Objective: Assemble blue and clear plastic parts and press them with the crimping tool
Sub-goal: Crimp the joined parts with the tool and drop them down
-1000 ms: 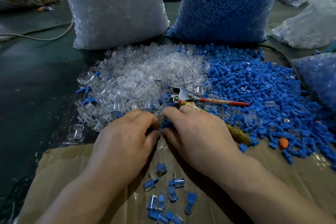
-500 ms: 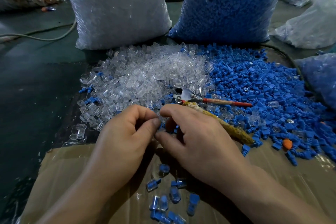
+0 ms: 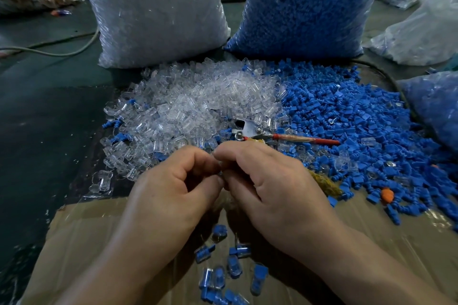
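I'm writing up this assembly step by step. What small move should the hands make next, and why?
Probably finish pushing the small part together between the fingertips. The left hand and right hand both pinch it where their fingertips meet, mostly hidden, so the joining looks unfinished, and the crimping tool lies on the piles beyond them, in neither hand.

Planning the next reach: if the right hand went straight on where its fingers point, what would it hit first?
The left hand: the right hand points forward-left and their fingertips touch. Past them lies the pile of clear parts, though depth is unclear.
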`<state>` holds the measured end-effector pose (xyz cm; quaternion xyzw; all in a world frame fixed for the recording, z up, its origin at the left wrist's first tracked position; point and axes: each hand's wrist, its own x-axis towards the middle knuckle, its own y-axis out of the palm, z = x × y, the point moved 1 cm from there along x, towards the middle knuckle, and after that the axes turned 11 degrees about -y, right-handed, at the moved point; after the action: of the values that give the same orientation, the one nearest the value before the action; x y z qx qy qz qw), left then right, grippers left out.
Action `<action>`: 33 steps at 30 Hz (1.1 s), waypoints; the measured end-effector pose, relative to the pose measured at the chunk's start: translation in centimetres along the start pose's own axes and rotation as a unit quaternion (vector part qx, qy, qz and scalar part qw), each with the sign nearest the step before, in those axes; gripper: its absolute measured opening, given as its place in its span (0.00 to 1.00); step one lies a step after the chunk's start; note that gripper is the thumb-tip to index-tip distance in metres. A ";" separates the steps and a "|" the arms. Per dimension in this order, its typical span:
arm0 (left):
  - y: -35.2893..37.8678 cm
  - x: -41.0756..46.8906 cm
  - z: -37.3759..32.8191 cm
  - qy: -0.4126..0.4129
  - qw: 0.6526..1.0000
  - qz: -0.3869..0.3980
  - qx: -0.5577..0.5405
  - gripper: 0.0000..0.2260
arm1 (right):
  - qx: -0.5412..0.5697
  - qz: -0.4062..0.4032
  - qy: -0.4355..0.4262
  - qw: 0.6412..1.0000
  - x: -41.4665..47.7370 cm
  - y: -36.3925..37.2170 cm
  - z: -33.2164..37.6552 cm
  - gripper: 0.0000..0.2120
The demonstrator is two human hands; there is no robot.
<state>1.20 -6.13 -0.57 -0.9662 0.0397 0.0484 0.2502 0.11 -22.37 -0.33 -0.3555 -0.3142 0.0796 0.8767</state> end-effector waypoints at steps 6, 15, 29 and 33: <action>-0.1 0.3 -0.3 -0.057 0.995 -0.019 -0.082 0.09 | -0.240 0.007 0.040 0.970 0.4 -1.7 -0.9 0.22; -0.2 0.5 -0.2 -0.142 0.941 0.078 -0.298 0.10 | -0.341 0.201 0.207 0.895 0.8 -3.4 -3.8 0.30; -0.2 0.7 0.1 -0.138 0.927 0.084 -0.339 0.05 | -0.265 0.019 0.115 0.957 1.3 -4.3 -2.4 0.18; -0.3 1.1 0.3 -0.125 0.939 0.066 -0.313 0.08 | -0.301 0.121 0.156 0.933 1.0 -3.9 -2.5 0.31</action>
<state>2.34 -5.80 -0.84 -0.9770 0.0543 0.1955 -0.0657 2.07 -26.31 1.35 -0.6455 -0.1373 0.0301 0.7507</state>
